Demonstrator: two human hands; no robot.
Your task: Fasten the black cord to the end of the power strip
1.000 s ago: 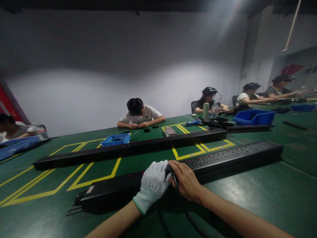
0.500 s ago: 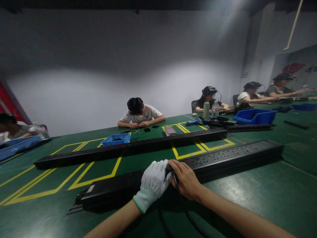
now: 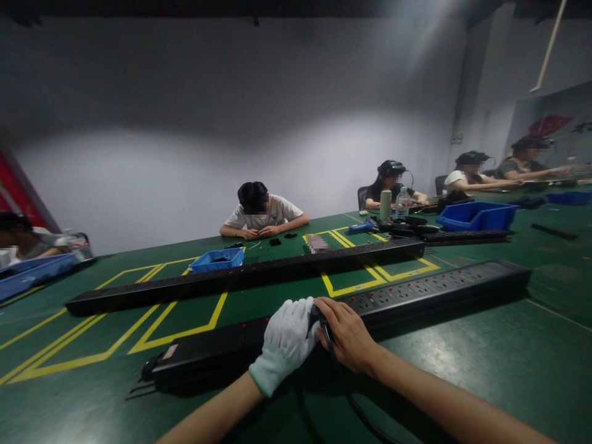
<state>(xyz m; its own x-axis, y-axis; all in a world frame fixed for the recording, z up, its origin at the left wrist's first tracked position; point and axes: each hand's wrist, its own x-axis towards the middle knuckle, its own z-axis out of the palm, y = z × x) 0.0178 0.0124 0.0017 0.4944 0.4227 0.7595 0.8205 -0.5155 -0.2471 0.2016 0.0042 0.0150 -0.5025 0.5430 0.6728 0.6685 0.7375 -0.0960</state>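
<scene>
Fingers (image 3: 333, 316) hiding black plug (image 3: 317, 316)

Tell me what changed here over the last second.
Nothing visibly moved on the table. The gloved left hand and bare right hand stay together on the near power strip, the right one by the black cord. Only the view shifts slightly.

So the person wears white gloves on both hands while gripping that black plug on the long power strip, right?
Not quite. The head view shows a white glove only on the left hand; the right hand is bare. Both hands do meet at the black plug on the long power strip.
</scene>
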